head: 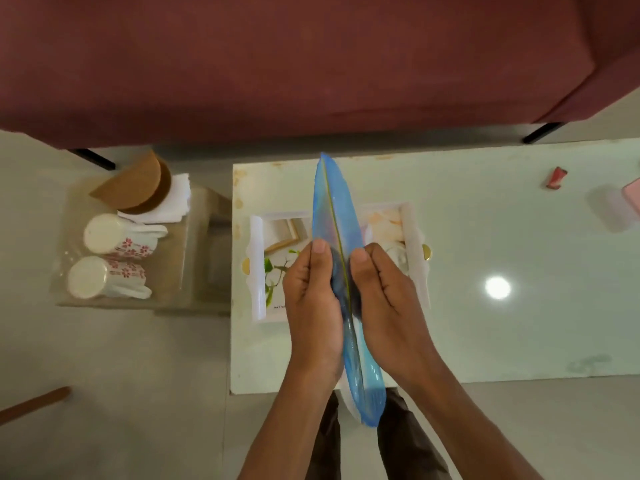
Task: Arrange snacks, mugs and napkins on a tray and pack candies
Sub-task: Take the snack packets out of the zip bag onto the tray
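At the far left, a low glass side table (194,216) carries two white mugs with pink flower prints (114,258), both lying on their sides with their handles pointing right. Just behind them a stack of white napkins (176,199) sits partly under a brown cork piece (138,185).

To the right stands the pale green surface (485,237), and on it a white tray (258,268) with a printed picture on its floor and a small gold handle at each end. The tray is partly hidden by the hands.

Both forearms rise from the bottom edge and converge above the tray. The left hand (311,303) is turned palm inward, its thumb pointing up and pressed against the left face of a blue translucent zip bag (332,209). The right hand (384,299) mirrors it, palm inward, thumb up on the bag's right face, fingers curled. Both hands pinch the bag between them, held edge-on to the camera so that it runs as a narrow blade from beyond the tray back toward the person. Something dark shows through the plastic between the palms; what it is cannot be told.

Farther right on the surface, well apart from the tray, lies a small red wrapped candy (556,177), and a pink item (632,199) is cut off by the frame edge.
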Tool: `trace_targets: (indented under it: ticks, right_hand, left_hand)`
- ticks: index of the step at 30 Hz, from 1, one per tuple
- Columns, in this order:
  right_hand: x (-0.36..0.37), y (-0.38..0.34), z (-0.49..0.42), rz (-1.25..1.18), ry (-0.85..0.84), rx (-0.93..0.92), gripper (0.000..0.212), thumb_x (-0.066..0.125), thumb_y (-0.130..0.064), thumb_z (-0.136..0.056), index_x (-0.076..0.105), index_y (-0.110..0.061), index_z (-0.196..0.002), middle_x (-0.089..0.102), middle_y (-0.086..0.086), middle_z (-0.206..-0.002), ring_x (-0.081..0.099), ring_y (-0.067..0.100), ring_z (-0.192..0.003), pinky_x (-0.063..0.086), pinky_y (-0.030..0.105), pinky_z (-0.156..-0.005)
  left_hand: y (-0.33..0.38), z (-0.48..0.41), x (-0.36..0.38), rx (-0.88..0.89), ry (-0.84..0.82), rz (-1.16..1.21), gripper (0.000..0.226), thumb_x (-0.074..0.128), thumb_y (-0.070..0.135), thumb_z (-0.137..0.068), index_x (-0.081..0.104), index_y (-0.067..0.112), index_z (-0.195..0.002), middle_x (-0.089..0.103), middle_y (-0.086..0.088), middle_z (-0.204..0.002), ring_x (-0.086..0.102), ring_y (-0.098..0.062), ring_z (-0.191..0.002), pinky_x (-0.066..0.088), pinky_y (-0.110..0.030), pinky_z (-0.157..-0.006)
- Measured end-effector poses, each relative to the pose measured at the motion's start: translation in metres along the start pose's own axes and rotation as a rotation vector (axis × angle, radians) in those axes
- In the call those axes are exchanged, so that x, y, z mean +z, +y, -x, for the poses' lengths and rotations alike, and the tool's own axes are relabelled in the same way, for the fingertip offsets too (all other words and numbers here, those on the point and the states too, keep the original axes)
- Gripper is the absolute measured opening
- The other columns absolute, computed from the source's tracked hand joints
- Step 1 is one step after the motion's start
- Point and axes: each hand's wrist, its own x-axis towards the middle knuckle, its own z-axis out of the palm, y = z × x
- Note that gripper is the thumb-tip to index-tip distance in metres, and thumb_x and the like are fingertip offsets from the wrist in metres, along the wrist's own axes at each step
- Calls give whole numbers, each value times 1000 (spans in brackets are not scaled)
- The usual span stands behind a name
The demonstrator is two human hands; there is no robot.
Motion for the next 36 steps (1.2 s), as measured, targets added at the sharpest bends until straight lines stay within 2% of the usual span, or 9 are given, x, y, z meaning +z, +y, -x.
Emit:
trace_targets:
  ticks: [4,11,15,18,23,26,29,33,36]
  right_hand:
    - [-7,8,6,-44,68,16,34,35,-29,-104,47,-14,-76,44,-11,-57,39,2,-51,36,16,-49]
    - [-15,8,14,-95,220,52,39,33,-33,-105,46,-8,-78,43,-11,-62,41,1,-55,39,10,-53]
    - [-23,1,12,-147,246,39,38,35,-31,-106,44,-14,-72,43,-13,-61,40,1,-55,38,8,-53]
    - [-22,-1,10,-175,226,23,39,36,-34,-105,42,-17,-70,42,-14,-60,40,0,-55,38,9,-53]
    - [-21,1,7,-395,302,152,34,44,-46,-93,57,-35,-64,54,-19,-63,51,-1,-62,43,15,-68]
    - [-23,2,6,-393,292,90,32,43,-46,-95,57,-38,-68,57,-17,-68,54,0,-66,44,16,-70]
    - [-29,2,3,-339,267,68,34,42,-51,-94,51,-32,-67,52,-5,-70,49,12,-67,44,24,-68]
    - [-43,0,-4,-123,290,-11,38,38,-42,-100,40,-25,-66,41,-3,-60,39,5,-56,36,13,-51]
    - [-54,-3,-8,-3,272,-51,42,36,-47,-98,42,-17,-70,48,9,-63,41,9,-54,34,18,-48]
  left_hand:
    - [-11,4,13,124,19,-87,46,41,18,-107,48,22,-62,41,5,-56,40,-6,-53,39,-19,-54]
    - [-16,11,30,78,-1,53,51,41,17,-106,70,24,-64,67,13,-62,65,1,-62,53,-13,-60]
    - [-10,10,40,20,-14,136,36,45,18,-104,71,19,-79,73,10,-66,71,-2,-64,55,-14,-59]
    - [-5,10,39,13,-33,153,50,44,20,-104,70,23,-60,64,14,-53,63,1,-51,50,-12,-52]
    - [3,0,41,-98,123,318,41,53,29,-99,75,18,-67,70,-1,-68,70,-17,-67,60,-31,-72]
    - [4,-5,41,-123,106,347,41,56,31,-99,65,20,-61,60,3,-56,60,-12,-51,52,-27,-58]
    - [6,-4,37,-160,25,297,42,59,41,-92,45,20,-59,35,6,-48,29,-8,-40,21,-23,-43]
    - [18,-7,32,-46,-18,232,56,47,30,-104,52,22,-49,48,13,-44,46,2,-36,38,-10,-39]
    - [31,-13,21,87,-16,41,58,46,27,-106,51,25,-48,46,16,-41,43,2,-32,34,-9,-36]
